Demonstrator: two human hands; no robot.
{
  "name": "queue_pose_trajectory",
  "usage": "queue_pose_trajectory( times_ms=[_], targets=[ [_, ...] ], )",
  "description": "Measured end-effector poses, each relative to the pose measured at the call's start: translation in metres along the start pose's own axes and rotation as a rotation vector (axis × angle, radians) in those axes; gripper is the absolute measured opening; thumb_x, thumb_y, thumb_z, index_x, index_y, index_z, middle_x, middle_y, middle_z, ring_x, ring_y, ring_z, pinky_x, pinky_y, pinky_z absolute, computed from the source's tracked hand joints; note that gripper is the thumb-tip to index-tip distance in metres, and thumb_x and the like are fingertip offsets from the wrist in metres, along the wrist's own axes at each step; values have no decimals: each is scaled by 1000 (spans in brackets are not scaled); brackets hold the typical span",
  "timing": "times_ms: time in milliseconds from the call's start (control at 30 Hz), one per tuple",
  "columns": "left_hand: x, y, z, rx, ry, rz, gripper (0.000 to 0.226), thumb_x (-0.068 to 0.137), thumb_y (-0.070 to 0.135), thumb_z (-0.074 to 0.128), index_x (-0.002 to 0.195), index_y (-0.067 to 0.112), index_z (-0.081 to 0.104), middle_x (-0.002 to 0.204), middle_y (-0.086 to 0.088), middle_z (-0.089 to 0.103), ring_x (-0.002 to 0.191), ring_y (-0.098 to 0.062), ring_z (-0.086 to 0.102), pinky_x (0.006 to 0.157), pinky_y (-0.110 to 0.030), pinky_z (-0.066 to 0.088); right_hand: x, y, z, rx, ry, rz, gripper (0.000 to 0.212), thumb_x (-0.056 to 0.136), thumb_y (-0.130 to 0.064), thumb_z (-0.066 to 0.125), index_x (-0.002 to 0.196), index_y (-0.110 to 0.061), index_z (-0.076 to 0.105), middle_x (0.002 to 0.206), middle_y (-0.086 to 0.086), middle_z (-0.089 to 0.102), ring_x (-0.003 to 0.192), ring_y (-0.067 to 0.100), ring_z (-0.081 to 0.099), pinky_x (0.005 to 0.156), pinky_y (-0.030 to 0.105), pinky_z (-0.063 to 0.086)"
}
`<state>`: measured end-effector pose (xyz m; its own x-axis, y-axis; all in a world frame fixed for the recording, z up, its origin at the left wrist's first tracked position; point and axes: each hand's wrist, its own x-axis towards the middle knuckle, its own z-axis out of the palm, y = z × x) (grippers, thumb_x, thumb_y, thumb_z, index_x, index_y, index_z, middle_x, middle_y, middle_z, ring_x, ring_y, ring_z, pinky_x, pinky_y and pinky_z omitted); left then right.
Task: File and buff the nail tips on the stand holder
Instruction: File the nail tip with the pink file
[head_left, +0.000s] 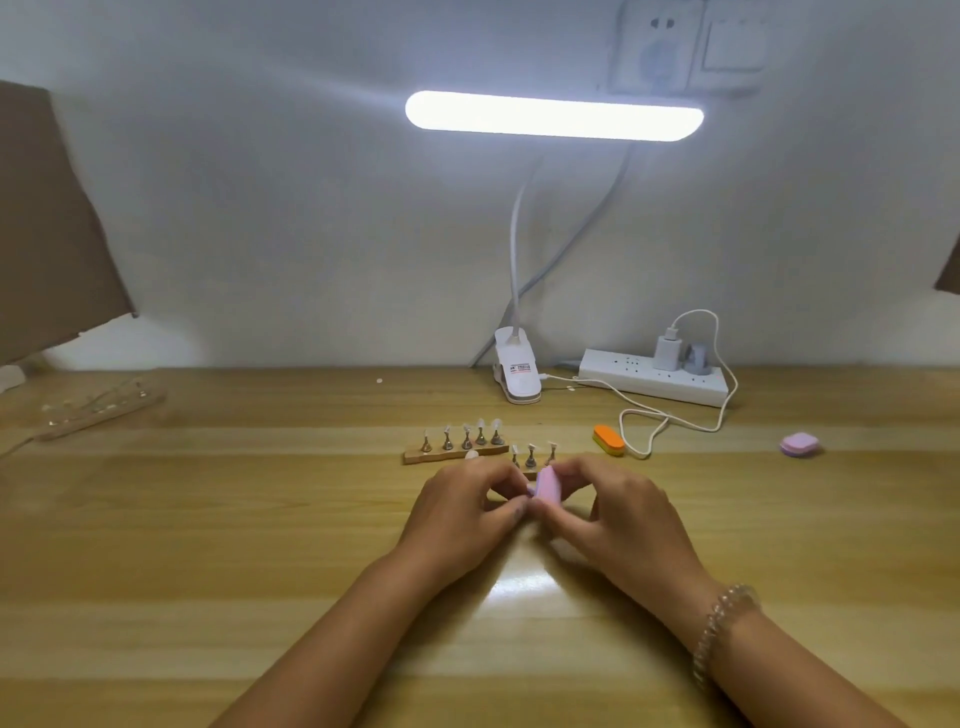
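Head view: risk is the nail tip (530, 489) popping out of the pinch if the buffer block (548, 486) is pressing too hard, or a knuckle knocking the stand holder (531, 461) just beyond both hands. Left hand (462, 514) is pinching what looks like the tip, fingers curled tight. Right hand (613, 512) is gripping the block, holding it against the tip.

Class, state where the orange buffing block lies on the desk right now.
In the head view, the orange block lies right of centre, between the nail stand and the white cable loop.
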<state>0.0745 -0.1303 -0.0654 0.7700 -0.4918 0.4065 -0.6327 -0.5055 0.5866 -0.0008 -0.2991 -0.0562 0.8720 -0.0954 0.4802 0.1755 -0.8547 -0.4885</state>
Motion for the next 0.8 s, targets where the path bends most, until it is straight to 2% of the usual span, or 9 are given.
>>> queue_pose_trajectory(
  times_ms=[67,167,200,333,400,533,667,800],
  targets=[
    [0,0,0,24,-3,1,4,86,24,73,89,27,72,88,15,71,73,12,56,63,-5,36,0,1,0,0,36,18,22,80,-50,70,92,-33,65,86,-26,64,83,1,62,69,31,49],
    [-1,-1,0,37,-12,-8,6,86,23,70,89,28,72,88,16,72,79,5,59,67,-16,39,-3,1,2,-22,-14,-44,28,79,-52,68,100,-35,65,85,-24,64,68,-7,55,60,25,43],
    [-1,-1,0,36,-10,-9,6,86,23,70,90,28,72,89,16,72,78,7,58,67,-15,39,-3,2,2,-18,-16,-25,28,78,-52,69,100,-35,65,83,-25,64,65,-7,53,59,24,41],
    [-2,-1,0,17,-5,-13,5,86,26,72,90,27,72,89,16,73,70,16,53,65,-11,36,0,7,1,-31,3,45,23,80,-46,72,96,-33,62,81,-25,62,79,4,61,65,30,45],
    [-2,-2,0,5,0,-24,5,85,25,73,89,27,72,89,17,73,70,15,53,66,-14,38,-3,6,2,-24,-30,24,25,79,-44,73,98,-33,62,84,-26,64,80,2,60,67,30,46],
    [-2,-2,1,-14,0,-46,5,85,25,73,89,28,72,87,17,72,71,13,55,71,-22,45,-1,9,1,61,-39,68,30,77,-45,77,101,-33,63,85,-25,66,68,-7,54,66,29,45],
    [-2,-2,1,-23,1,-44,7,87,24,72,89,30,72,89,15,74,68,15,53,66,-20,39,-5,5,3,20,-55,56,33,76,-47,74,101,-35,57,86,-28,65,83,2,61,70,32,48],
    [-1,-2,2,-50,-6,-77,9,88,23,70,91,31,73,92,14,74,77,6,61,73,-26,48,-4,5,3,36,-53,68,36,74,-50,75,97,-35,52,84,-28,66,66,-3,55,59,26,36]
  ],
)
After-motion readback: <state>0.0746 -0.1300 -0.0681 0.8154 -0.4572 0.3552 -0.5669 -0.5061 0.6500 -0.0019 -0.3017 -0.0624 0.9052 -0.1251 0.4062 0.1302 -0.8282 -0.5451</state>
